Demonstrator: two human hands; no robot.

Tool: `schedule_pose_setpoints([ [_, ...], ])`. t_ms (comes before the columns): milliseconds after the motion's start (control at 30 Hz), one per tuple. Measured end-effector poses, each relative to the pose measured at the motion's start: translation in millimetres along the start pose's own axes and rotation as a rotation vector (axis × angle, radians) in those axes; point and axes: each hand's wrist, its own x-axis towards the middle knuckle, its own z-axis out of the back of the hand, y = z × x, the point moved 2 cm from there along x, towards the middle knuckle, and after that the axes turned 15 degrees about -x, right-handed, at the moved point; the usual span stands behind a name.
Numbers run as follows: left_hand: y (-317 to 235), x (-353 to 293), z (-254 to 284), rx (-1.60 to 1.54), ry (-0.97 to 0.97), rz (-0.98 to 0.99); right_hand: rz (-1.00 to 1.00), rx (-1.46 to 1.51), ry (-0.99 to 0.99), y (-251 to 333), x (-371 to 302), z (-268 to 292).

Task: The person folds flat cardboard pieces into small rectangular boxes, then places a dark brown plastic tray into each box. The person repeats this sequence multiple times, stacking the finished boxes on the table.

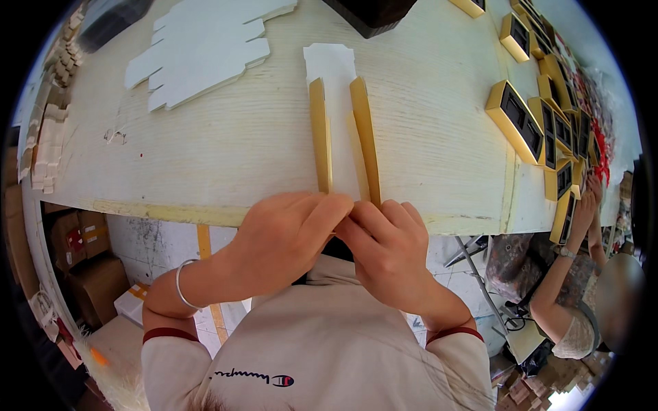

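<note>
A partly folded cardboard box (330, 65) lies lengthwise on the table in front of me, white inside, with two long gold side walls standing up and a flat white flap at its far end. At its near end, by the table edge, my left hand (291, 229) and my right hand (387, 250) meet. Both have their fingers pinched on the box's near end, which they mostly hide. To the far left lies a stack of flat white box blanks (199, 51).
Several gold boxes with black inserts (517, 120) stand along the table's right side. A co-worker's hand (582, 212) reaches in there. A black container (373, 17) sits at the far edge. White folded card pieces (49, 147) are piled at the left, with brown cartons (96, 274) below.
</note>
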Motion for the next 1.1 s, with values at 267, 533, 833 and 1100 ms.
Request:
schedule_pose_setpoints([
  [267, -4, 0, 14, 0.124, 0.130, 0.059, -0.095, 0.364, 0.081, -7, 0, 2],
  [533, 4, 20, 50, 0.286, 0.482, 0.024, 0.145, -0.190, 0.004, -65, 17, 29],
  [833, -24, 17, 35, 0.419, 0.082, -0.102, -0.080, 0.194, 0.032, -2, 8, 13],
  [1100, 20, 9, 29, -0.070, 0.244, -0.086, 0.097, 0.064, 0.222, -43, 13, 36],
])
